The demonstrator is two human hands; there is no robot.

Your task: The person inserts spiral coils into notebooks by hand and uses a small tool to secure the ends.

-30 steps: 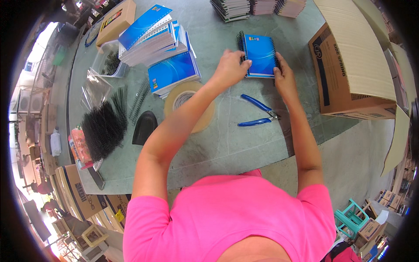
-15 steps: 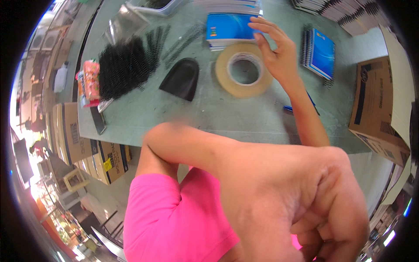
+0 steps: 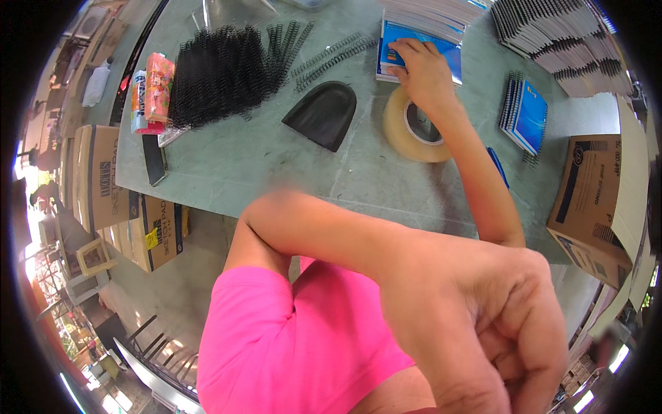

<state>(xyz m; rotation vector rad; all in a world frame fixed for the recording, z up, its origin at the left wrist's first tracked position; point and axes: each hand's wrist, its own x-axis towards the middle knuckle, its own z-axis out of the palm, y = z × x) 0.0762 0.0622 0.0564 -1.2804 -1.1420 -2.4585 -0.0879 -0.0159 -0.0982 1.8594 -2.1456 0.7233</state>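
Observation:
My right hand (image 3: 422,72) reaches far across the green table (image 3: 262,165) and lies on the top blue notebook (image 3: 452,55) of a stack, fingers bent over its cover. Just in front of that hand lies a wide roll of clear tape (image 3: 403,134). My left hand (image 3: 496,331) is raised very close to the camera at the lower right. Its fingers are curled into a loose fist with nothing visible in it. The left forearm crosses the middle of the picture.
A black scoop (image 3: 321,114) and a heap of black spiral binding coils (image 3: 221,72) lie to the left. A spiral-bound blue notebook (image 3: 529,116), blue-handled pliers (image 3: 498,165) and an open cardboard box (image 3: 593,200) are at the right. Grey notebook stacks (image 3: 565,41) sit far right.
My right hand has moved from the tape roll onto the blue notebook stack. My left arm has swung up close to the camera, and the view has tilted left.

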